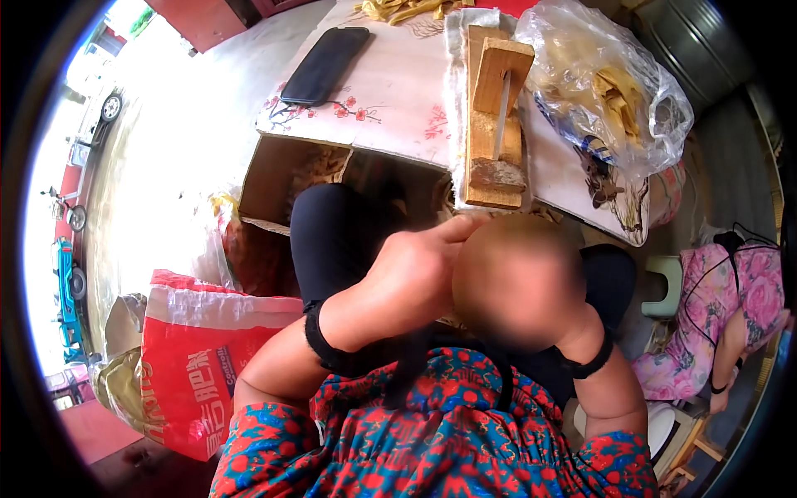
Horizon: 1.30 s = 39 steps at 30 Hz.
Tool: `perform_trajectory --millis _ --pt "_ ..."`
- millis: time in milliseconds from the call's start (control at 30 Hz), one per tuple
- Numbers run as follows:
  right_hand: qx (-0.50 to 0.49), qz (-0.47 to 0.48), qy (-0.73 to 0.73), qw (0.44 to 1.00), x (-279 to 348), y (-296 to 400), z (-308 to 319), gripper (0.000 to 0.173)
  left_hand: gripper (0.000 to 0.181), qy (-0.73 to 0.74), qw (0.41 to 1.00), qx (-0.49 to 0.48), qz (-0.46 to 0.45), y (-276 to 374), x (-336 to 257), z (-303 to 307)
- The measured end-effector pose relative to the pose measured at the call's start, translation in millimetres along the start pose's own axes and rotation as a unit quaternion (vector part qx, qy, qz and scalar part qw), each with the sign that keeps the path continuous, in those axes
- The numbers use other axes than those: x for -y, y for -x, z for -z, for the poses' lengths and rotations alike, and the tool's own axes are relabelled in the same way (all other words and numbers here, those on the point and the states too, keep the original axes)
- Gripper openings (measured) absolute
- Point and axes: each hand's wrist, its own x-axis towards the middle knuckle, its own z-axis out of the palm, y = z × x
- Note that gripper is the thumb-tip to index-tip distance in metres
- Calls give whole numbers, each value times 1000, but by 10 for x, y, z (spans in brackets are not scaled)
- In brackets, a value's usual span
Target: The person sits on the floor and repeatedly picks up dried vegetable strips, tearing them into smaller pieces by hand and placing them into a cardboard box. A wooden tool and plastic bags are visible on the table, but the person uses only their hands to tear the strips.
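My left hand [414, 274] is raised over my lap, its fingers curled towards my right hand. A blurred round patch covers most of my right hand [529, 280] and the fingertips of my left, so what they hold is hidden. Just beyond them, a wooden stand [495, 137] with an upright block and a thin slanted metal strip lies on a pale cloth [457, 124] at the table's edge. Right of the stand, a clear plastic bag [607, 93] holds yellowish strips of material.
A dark smartphone [325, 65] lies on the flower-printed table [392, 112]. Below its edge is an open cardboard box [268, 174] with scraps. A red woven bag [205, 361] stands at my left. Another person [716, 317] in pink floral clothing is at right, near a pale green stool [663, 286].
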Motion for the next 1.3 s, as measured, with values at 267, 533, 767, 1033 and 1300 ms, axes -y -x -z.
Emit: perform_trajectory --millis 267,533,767,1033,1300 --pt "100 -304 -369 873 -21 153 4 41 25 254 954 -140 74 159 55 131" --pt "63 -310 -334 888 93 -19 56 29 28 453 854 -36 254 108 78 77" --pt "-56 -241 -153 957 46 -250 321 21 14 434 853 -170 236 -92 159 105" --pt "-193 -235 149 941 -570 -687 264 18 21 118 948 -194 225 -612 695 -18" --pt "-161 -91 80 980 -7 -250 148 18 26 293 902 -222 226 -197 154 -104"
